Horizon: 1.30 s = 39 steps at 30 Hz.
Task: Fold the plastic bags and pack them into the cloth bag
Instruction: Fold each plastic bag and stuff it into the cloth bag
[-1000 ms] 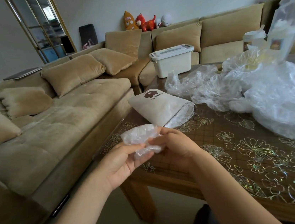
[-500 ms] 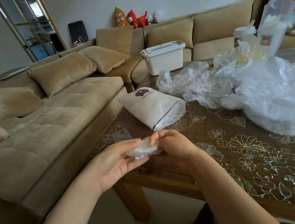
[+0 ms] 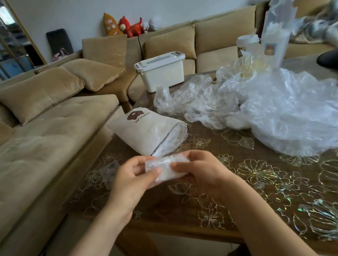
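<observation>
A small folded clear plastic bag [image 3: 165, 167] is held between both hands above the table's near left corner. My left hand [image 3: 131, 181] pinches its left end with thumb and fingers. My right hand [image 3: 203, 171] grips its right end, thumb on top. Just beyond the hands lies the cream cloth bag [image 3: 145, 130] with a brown bear print, on its side, its open mouth facing the hands. A heap of crumpled clear plastic bags [image 3: 278, 106] covers the table's far right part.
The wooden table [image 3: 266, 181] has a flower-patterned cover. A white lidded box [image 3: 161, 71] stands at its far edge, a cup [image 3: 247, 43] and a tall clear packet [image 3: 278, 23] behind the heap. A beige sofa [image 3: 36, 127] runs along the left and back.
The loose bag between my hands has been pressed into a tighter, flatter bundle. Both hands have moved up toward the cloth bag's mouth, and the view has shifted left.
</observation>
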Motion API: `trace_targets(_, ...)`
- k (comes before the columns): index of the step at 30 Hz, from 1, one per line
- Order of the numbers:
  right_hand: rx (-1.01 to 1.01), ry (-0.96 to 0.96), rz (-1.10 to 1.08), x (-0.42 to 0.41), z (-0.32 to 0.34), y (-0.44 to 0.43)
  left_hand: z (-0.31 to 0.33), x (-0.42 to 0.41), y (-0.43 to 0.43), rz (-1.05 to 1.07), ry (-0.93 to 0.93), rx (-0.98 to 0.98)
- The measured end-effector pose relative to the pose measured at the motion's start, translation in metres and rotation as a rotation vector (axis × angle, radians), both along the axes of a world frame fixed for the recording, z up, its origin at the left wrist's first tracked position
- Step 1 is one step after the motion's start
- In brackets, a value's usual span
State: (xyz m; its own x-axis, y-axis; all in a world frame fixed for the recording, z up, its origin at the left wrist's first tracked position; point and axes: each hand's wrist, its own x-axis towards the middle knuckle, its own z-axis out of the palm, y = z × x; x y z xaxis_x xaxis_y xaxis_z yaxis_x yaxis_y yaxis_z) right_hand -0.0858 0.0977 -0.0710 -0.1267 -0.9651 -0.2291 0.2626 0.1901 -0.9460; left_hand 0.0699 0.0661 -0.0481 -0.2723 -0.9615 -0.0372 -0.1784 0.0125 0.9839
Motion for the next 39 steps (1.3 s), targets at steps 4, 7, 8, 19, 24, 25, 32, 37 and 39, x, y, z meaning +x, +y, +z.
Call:
trace_targets(4, 0.014, 0.011, -0.268, -0.025, -0.01, -0.003, -0.009, -0.016, -0.018, 0.124, -0.301, -0.374)
trace_targets(7, 0.03, -0.028, -0.342, -0.036, -0.01, -0.004, -0.021, -0.032, -0.039, 0.142, -0.637, -0.783)
trace_targets(8, 0.029, -0.039, -0.345, -0.036, -0.01, -0.004, -0.027, -0.036, -0.048, 0.127, -0.733, -0.828)
trace_targets(19, 0.022, -0.044, -0.387, -0.034, 0.007, -0.014, -0.01, -0.061, -0.09, 0.079, -0.73, -0.502)
trace_targets(24, -0.026, -0.088, -0.191, -0.023, 0.019, -0.009, 0.013, -0.058, -0.064, 0.017, -0.47, -0.388)
trace_targets(25, -0.04, -0.124, -0.148, -0.02, 0.021, -0.007, 0.015, -0.056, -0.058, 0.003, -0.435, -0.374)
trace_targets(32, -0.039, -0.196, -0.029, 0.001, 0.026, -0.002, 0.019, -0.051, -0.017, -0.076, -0.213, -0.279)
trace_targets(37, 0.043, -0.012, -0.182, 0.016, 0.024, 0.0, 0.014, -0.045, -0.003, -0.123, -0.298, -0.341)
trace_targets(39, 0.067, 0.135, -0.229, 0.018, 0.018, 0.0, 0.01, -0.044, 0.003, -0.126, -0.378, -0.42)
